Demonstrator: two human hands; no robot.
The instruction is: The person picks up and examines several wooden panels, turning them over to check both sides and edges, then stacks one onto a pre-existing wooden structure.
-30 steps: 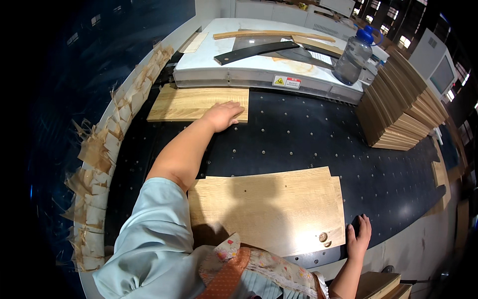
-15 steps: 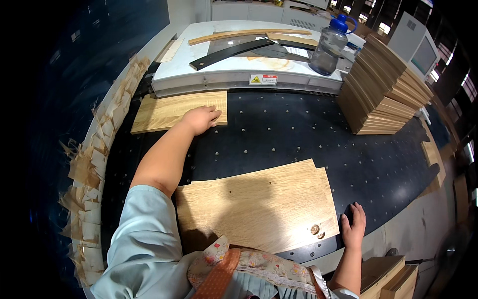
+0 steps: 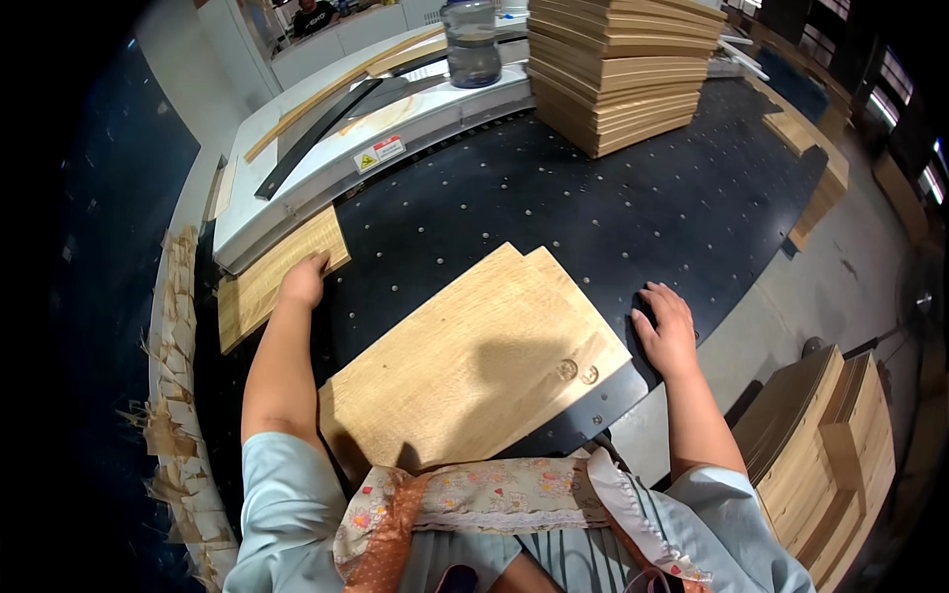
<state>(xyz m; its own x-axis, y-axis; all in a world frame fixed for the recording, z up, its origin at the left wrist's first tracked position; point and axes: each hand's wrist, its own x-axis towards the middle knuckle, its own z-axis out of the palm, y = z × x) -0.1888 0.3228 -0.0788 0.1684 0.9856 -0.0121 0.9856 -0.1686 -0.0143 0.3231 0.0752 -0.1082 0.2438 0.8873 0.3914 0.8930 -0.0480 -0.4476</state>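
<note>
Your left hand (image 3: 302,281) rests with fingers together on the near end of the small plank (image 3: 280,275), whose long axis runs up-right; your right hand (image 3: 668,326) lies spread on the table (image 3: 633,198).

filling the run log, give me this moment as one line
left hand: on small wood panel | right hand: flat on black perforated table beside large wood panel | panel stack: far side
</note>
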